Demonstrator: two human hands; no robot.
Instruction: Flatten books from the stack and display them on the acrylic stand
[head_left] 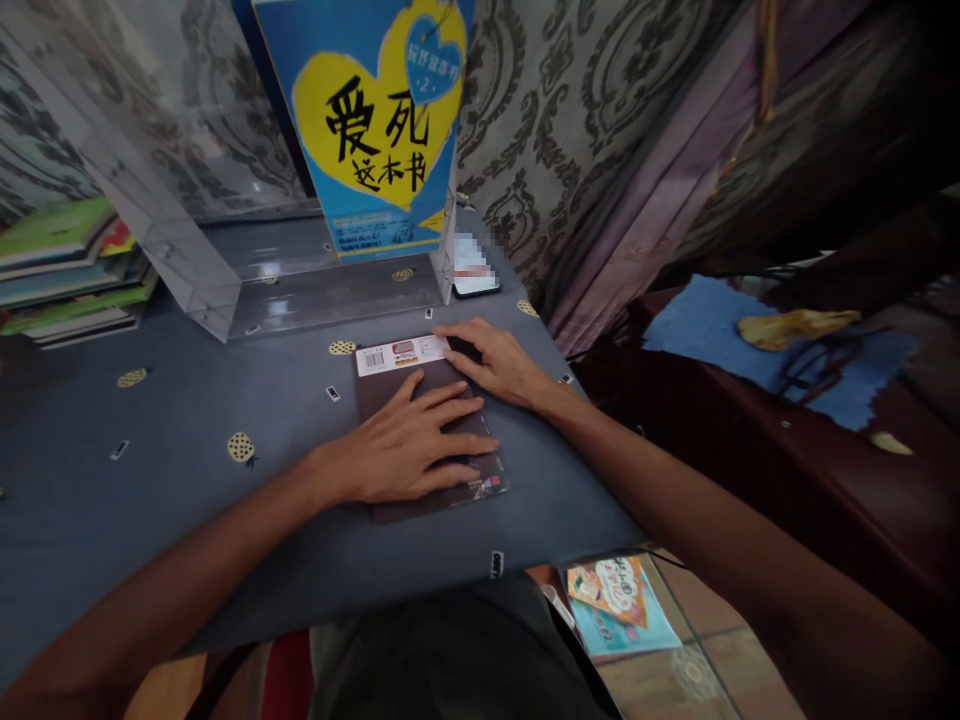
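Both hands are lying flat, holding nothing: left hand [409, 445] is pressing open-palmed on the dark book [427, 430], right hand [499, 365] is touching its far right corner. Book is lying on the grey table [187, 420], long axis running six to twelve o'clock, white barcode label [403, 355] pointing toward twelve, near the clear stand [225, 260].

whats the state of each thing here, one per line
dark brown flat book: closed, lying flat on the table, white barcode strip at its far end
left hand: open, palm flat on the book
right hand: open, fingers on the book's far right corner
blue and yellow book: upright in the clear acrylic stand
phone: propped, screen lit
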